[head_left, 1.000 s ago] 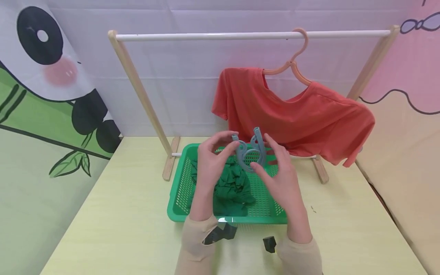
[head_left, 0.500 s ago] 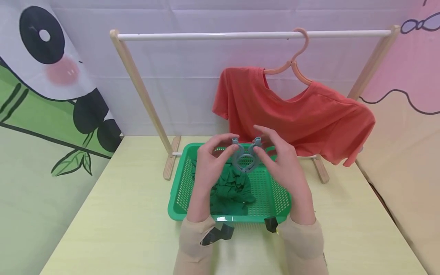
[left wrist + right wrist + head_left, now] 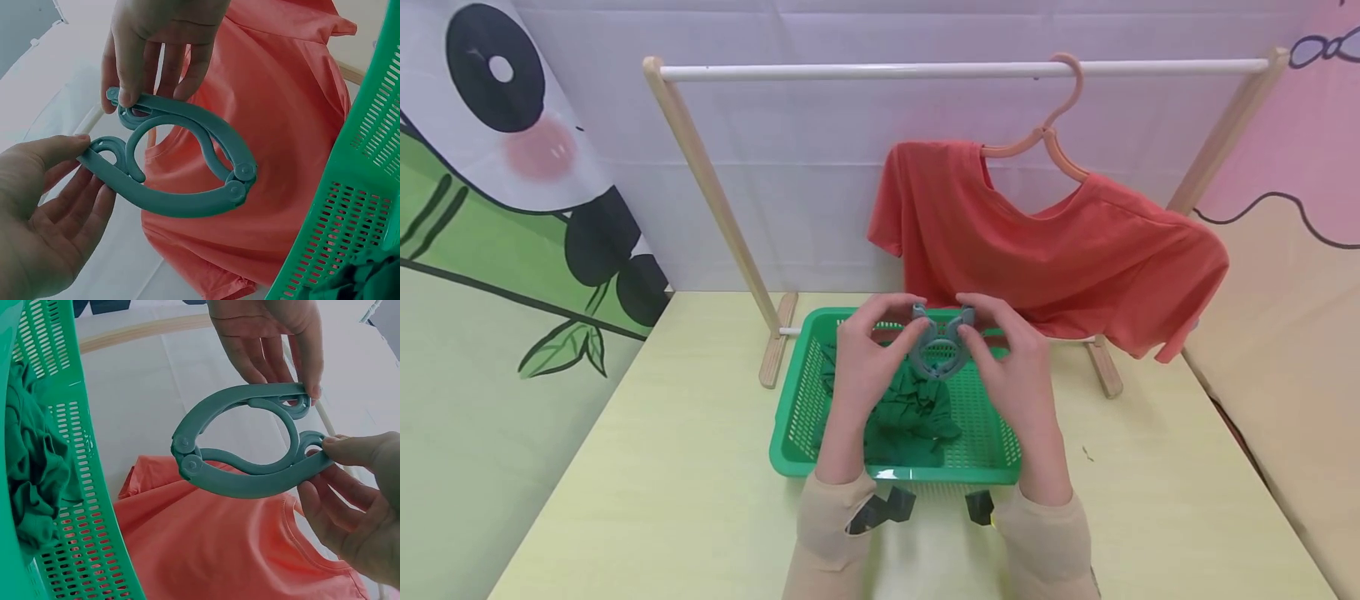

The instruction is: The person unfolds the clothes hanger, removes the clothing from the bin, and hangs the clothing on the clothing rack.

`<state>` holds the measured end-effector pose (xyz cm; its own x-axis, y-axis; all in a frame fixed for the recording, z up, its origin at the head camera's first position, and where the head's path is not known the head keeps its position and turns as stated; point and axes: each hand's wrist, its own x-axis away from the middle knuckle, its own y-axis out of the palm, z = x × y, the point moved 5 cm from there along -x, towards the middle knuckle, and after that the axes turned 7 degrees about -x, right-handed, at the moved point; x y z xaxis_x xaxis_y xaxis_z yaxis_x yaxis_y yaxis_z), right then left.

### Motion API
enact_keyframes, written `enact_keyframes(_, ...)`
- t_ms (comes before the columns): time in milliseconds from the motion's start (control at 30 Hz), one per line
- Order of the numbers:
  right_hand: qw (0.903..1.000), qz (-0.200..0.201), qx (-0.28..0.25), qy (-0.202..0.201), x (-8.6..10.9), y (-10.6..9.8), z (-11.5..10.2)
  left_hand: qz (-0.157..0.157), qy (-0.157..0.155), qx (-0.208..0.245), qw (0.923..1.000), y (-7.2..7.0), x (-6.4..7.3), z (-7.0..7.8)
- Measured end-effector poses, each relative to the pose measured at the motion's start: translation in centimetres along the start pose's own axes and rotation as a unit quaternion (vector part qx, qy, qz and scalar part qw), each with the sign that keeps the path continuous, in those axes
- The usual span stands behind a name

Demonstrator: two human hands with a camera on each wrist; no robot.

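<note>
Left grip (image 3: 867, 357), right grip (image 3: 1017, 360) pinching hanger (image 3: 178, 203) by ends, equally near; hinge (image 3: 245, 170) pointing six o'clock in head view.

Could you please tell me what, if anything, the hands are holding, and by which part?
A blue-grey folding hanger: the left hand pinches the free end of one arm, the right hand that of the other.

Broad, flat, pale yellow tabletop (image 3: 662, 467)
A green, rectangular, perforated plastic basket (image 3: 925, 475) sits near the middle; two flat, light-wood rack feet (image 3: 1103, 367) stand farther back, one toward each side; a tiny, thin, dark scrap (image 3: 1087, 453) lies right of the basket.
</note>
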<state>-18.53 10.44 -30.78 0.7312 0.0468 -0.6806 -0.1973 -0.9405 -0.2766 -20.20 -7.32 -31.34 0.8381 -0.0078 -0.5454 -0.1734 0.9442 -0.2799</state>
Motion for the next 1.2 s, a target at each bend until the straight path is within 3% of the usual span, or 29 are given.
enact_keyframes(200, 0.9987, 0.043, -0.025, 0.011, 0.2, -0.5, 0.0, 0.034, -0.004, 0.004, 0.9994, -0.5, 0.1, -0.1)
enact_keyframes(400, 0.9898, 0.105, -0.086, 0.044, 0.7, -1.3, 0.1, 0.092, -0.042, 0.048, 0.9937, -1.8, 0.5, -0.8)
enact_keyframes(567, 0.9727, 0.167, -0.144, 0.074, 1.2, -2.2, 0.7, 0.133, -0.075, 0.107, 0.9825, -2.9, 0.8, -1.6)
enact_keyframes(767, 0.9535, 0.203, -0.205, 0.089, 1.4, -2.9, 1.4, 0.170, -0.118, 0.150, 0.9668, -3.6, 1.0, -2.7)
enact_keyframes(833, 0.9415, 0.214, -0.240, 0.101, 1.5, -3.1, 1.7, 0.189, -0.136, 0.177, 0.9563, -3.8, 1.1, -3.1)
enact_keyframes(933, 0.9156, 0.237, -0.302, 0.119, 1.7, -3.4, 2.1, 0.211, -0.154, 0.224, 0.9388, -3.7, 1.3, -3.5)
enact_keyframes(1000, 0.9027, 0.249, -0.327, 0.126, 1.7, -3.6, 2.2, 0.218, -0.161, 0.245, 0.9309, -3.5, 1.3, -3.6)
enact_keyframes(1067, 0.8963, 0.255, -0.339, 0.129, 1.7, -3.7, 2.2, 0.220, -0.162, 0.257, 0.9271, -3.5, 1.3, -3.7)
enact_keyframes(1200, 0.8926, 0.270, -0.345, 0.106, 1.7, -4.0, 2.2, 0.231, -0.162, 0.267, 0.9213, -3.7, 1.3, -3.9)
